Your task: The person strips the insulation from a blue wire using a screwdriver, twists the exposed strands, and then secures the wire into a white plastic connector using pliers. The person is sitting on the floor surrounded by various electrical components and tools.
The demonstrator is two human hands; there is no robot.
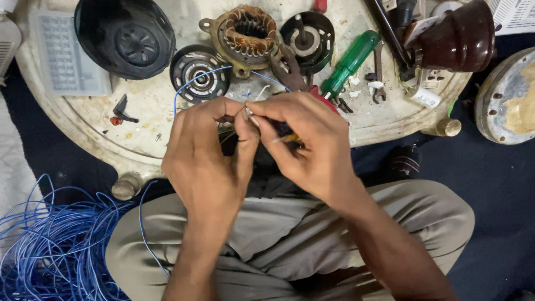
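Observation:
My left hand (209,153) and my right hand (304,142) meet above my lap at the near edge of a round white board (150,106). Both pinch the bare end of a thin blue wire (192,83) between fingertips. The wire arcs up from my left hand over the board and back down behind my fingers. My right hand also grips a small tool with a dark and yellow handle, mostly hidden in the palm. A red-handled plier (290,72) lies just beyond my right knuckles.
On the board lie a copper-wound motor stator (248,36), two round black motor caps (198,72) (306,39), a black bowl-shaped housing (125,36), a green-handled screwdriver (351,61) and a brown dome cover (460,39). A tangle of blue wire (56,245) lies at lower left.

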